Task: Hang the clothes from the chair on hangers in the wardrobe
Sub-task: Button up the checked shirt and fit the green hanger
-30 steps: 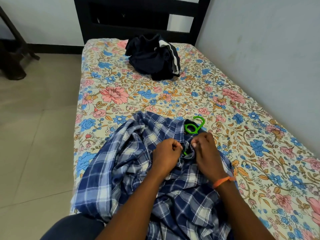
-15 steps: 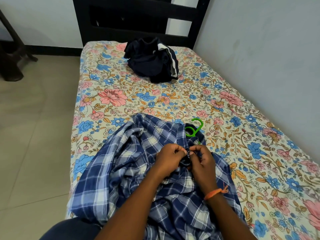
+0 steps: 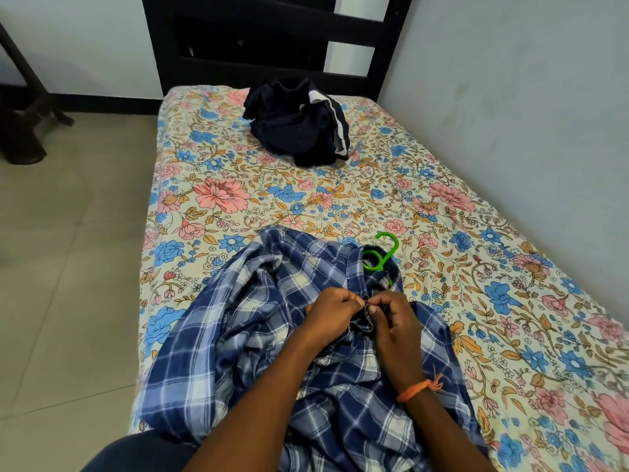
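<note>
The bed (image 3: pixel 442 185), covered by a floral sheet, carries both garments in view. The blue plaid shirt (image 3: pixel 238 335) lies spread across the near end, and the green hanger (image 3: pixel 381 255) is already seated inside it — only the hook and neck ring protrude past the collar. A dark garment (image 3: pixel 292 131) with a white stripe sits bunched near the headboard, well apart from the shirt and with no hanger on it. Neither the wardrobe nor the chair is in view.

Judged progress: early. One shirt is fitted to a hanger and is apparently being fastened at the front; it is not yet hung, and the dark garment remains untouched.

The left hand (image 3: pixel 332 313) and the right hand (image 3: pixel 396 321) meet just below the collar, knuckles nearly touching. On each, the fingers are curled tightly inward, with thumb and fingertips pinching a small fold of the shirt's front edge — probably a button and its hole, though the detail is too small to confirm.
</note>
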`<state>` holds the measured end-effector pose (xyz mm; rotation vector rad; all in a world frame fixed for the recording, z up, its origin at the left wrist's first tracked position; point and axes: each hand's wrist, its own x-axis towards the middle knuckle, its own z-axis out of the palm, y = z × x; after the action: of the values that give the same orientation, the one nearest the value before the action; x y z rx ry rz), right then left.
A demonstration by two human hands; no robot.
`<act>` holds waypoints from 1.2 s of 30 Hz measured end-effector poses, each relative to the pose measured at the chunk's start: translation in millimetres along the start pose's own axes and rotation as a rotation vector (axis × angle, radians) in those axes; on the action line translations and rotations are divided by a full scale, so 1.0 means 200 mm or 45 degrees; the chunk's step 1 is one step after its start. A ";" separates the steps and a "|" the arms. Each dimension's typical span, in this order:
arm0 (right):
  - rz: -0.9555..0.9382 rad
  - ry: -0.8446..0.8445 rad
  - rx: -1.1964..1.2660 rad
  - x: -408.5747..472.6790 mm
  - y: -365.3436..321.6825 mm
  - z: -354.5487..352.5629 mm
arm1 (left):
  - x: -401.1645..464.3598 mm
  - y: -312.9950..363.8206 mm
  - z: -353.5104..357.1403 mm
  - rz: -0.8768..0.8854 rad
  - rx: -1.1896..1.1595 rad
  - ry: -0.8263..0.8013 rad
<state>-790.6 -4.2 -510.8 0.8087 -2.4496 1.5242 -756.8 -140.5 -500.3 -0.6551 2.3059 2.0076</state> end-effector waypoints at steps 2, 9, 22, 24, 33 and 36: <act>0.061 -0.018 0.047 0.01 -0.01 0.00 | 0.00 0.00 0.00 -0.007 0.027 -0.015; 0.290 -0.074 0.210 0.04 -0.04 -0.02 | 0.02 0.00 -0.01 -0.036 0.065 -0.055; 0.144 -0.399 -0.077 0.15 -0.07 -0.19 | 0.01 -0.01 0.00 -0.042 -0.006 -0.042; -0.055 -0.471 -0.387 0.19 -0.07 -0.23 | 0.01 0.00 0.00 -0.022 -0.021 -0.048; -0.252 -0.285 -0.429 0.21 -0.13 -0.25 | -0.05 0.10 0.01 0.113 -0.196 0.114; -0.243 -0.287 -0.313 0.19 -0.14 -0.23 | -0.05 0.11 0.01 0.165 -0.186 0.142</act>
<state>-815.7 12.3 -451.0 1.1786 -2.5561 1.0929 -754.8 -132.8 -476.8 -0.6564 2.3356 2.2705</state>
